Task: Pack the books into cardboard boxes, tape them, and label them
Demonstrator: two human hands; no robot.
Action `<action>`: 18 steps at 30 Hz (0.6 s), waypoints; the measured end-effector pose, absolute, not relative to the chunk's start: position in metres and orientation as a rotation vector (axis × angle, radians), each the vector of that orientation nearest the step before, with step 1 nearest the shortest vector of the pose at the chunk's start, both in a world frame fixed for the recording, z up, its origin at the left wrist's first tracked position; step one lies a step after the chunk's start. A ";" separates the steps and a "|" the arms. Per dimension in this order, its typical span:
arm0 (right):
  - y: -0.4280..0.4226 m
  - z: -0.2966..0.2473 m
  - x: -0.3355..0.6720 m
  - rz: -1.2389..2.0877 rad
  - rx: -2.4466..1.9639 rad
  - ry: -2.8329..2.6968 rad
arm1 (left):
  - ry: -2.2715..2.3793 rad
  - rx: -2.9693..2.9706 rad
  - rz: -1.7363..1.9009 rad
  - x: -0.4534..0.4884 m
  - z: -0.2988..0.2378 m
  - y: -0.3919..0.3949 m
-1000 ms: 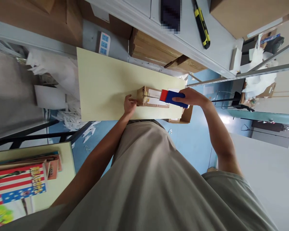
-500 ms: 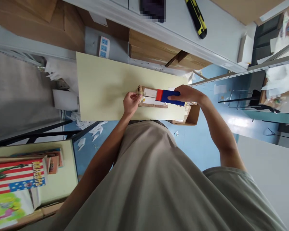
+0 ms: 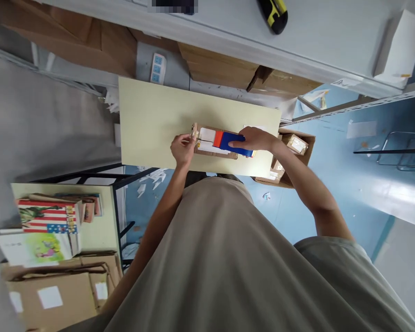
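Observation:
A small brown cardboard parcel [image 3: 207, 138] with a white label lies on the pale yellow table [image 3: 152, 120]. My right hand [image 3: 254, 138] is closed around a blue and red tape dispenser [image 3: 230, 142] that rests on top of the parcel. My left hand [image 3: 181, 147] is at the parcel's left end, fingers curled and pinching that end; what they pinch is too small to make out.
An open cardboard box [image 3: 290, 157] with small packets sits on the blue floor right of the table. A white power strip [image 3: 157, 68] and brown cartons [image 3: 217, 69] lie beyond the table. A yellow-black tool [image 3: 273, 14] rests on the grey shelf. Books [image 3: 48, 221] lie lower left.
The view has shifted, showing more floor and cartons at lower left. My left hand moved from the parcel's near edge up onto its left end. My right hand keeps the dispenser on the parcel.

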State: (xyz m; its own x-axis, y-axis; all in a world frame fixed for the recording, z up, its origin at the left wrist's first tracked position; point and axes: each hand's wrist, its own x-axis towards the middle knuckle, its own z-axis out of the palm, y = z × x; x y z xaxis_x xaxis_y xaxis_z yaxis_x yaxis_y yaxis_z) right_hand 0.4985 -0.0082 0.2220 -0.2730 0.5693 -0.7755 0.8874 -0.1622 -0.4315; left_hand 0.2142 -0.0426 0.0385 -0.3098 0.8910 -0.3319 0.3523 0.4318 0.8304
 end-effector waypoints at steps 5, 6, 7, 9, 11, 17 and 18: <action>-0.020 0.227 0.547 -1.465 1.611 1.763 | 1.949 1.084 0.796 0.215 0.039 -0.043; -0.024 0.231 0.564 -1.460 1.606 1.751 | 1.969 1.094 0.801 0.214 0.039 -0.042; -0.029 0.235 0.581 -1.465 1.612 1.738 | 1.984 1.102 0.805 0.213 0.039 -0.041; -0.038 0.242 0.613 -1.467 1.628 1.731 | 1.992 1.110 0.799 0.212 0.039 -0.039; -0.046 0.242 0.636 -1.448 1.633 1.724 | 1.988 1.127 0.786 0.215 0.040 -0.039; -0.058 0.206 0.638 -1.376 1.677 1.649 | 2.014 1.173 0.766 0.222 0.039 -0.044; -0.059 0.199 0.634 -1.358 1.685 1.635 | 2.025 1.174 0.762 0.222 0.038 -0.044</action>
